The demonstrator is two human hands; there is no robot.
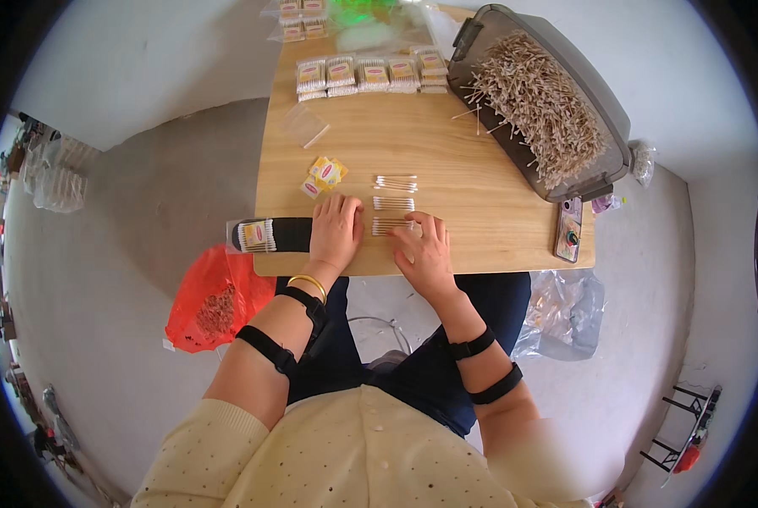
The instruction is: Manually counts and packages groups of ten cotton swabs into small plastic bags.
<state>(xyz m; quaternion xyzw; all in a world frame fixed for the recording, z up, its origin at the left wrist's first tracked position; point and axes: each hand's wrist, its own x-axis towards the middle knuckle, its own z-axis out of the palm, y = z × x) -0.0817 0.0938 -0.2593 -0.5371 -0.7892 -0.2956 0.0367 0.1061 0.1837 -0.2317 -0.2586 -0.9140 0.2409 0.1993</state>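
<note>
Wood table (pixel 489 241): the left hand (pixel 336 230), loosely curled, and right hand (pixel 428 254), fingers bent, seemingly straighten swabs (pixel 385 226), next needing a light touch; whether either grips, I cannot tell.

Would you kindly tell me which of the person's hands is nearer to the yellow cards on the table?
Left. The left hand sits just on the person's side of the yellow cards; the right hand is farther to the right, at the nearest row of cotton swabs.
</note>
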